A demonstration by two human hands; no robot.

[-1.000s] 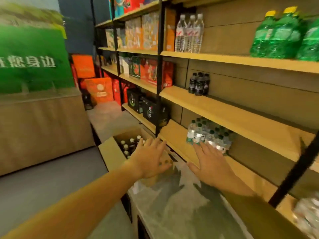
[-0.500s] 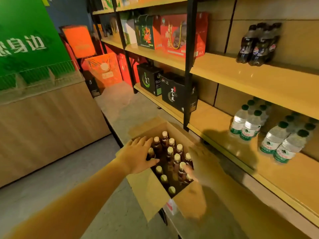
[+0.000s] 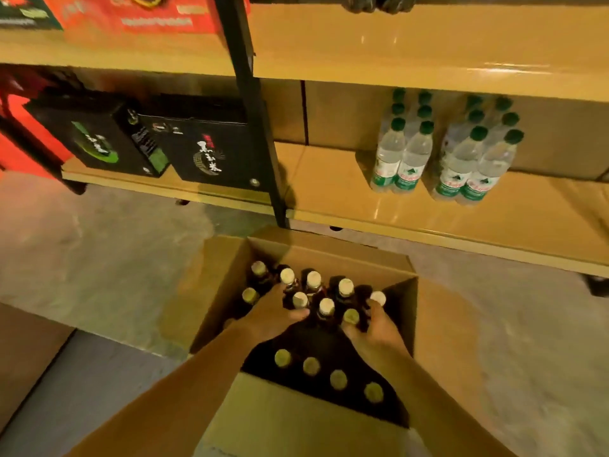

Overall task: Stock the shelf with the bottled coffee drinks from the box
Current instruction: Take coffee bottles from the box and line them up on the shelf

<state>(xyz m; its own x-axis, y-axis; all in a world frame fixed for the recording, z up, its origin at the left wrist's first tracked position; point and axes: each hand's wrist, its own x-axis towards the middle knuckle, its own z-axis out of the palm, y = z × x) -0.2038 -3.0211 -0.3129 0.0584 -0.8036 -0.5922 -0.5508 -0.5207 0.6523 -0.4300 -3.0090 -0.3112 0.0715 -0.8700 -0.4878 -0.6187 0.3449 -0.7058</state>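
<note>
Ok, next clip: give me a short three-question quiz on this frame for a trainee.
1. True or false: the coffee bottles are already on the lower shelf.
2. What stands on that shelf, right of the black post? A) green-capped water bottles B) red cartons C) cups
3. Where are the left hand and right hand?
Key: 1 false, they sit in the cardboard box; 2 A; 3 both in the box, fingers curled round bottles.
</note>
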